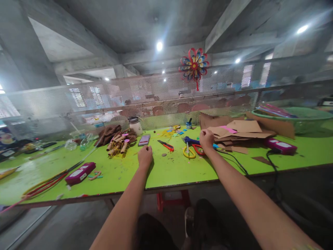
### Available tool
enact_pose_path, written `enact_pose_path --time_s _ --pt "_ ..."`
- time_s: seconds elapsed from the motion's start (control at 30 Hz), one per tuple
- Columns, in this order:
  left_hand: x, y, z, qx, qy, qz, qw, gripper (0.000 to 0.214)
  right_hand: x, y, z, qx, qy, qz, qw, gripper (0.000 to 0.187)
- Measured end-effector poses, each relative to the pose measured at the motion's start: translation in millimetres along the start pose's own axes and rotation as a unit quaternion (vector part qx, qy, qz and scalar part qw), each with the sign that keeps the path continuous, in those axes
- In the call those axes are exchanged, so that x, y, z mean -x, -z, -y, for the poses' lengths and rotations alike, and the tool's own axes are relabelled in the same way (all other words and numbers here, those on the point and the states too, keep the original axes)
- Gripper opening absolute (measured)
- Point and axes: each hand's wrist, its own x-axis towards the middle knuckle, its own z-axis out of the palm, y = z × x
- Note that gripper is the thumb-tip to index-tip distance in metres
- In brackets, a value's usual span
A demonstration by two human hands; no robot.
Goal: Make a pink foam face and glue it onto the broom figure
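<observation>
My left hand (145,156) is a loose fist above the green table, just in front of a phone (144,140); nothing shows sticking out of it. My right hand (207,139) is also curled into a fist, with nothing visible in it. It is beside a dark blue glue gun (191,141), whose black cord trails right. Red-handled scissors (198,149) lie partly behind my right wrist, next to yellow-handled scissors (189,152). Between my hands lies a black cutting tool with red-orange handles (166,145). Stacked brown cardboard (239,133) sits right of my right hand.
Cardboard tubes (121,146) and brown cloth (108,133) lie left. Purple boxes (80,173) sit on both sides. A jar (134,125), a small blue bottle (188,125) and a green basket (304,116) stand toward the back. A perforated metal screen (156,93) runs behind the table.
</observation>
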Motion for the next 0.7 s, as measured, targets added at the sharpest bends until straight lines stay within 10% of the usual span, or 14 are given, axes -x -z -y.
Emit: enact_pose_path --time_s 0.7 --pt "-11.7 -8.8 8.2 0.036 0.035 0.146 0.988 0.033 22.8 -11.1 12.3 0.019 0.062 0.111 0.992 0.028"
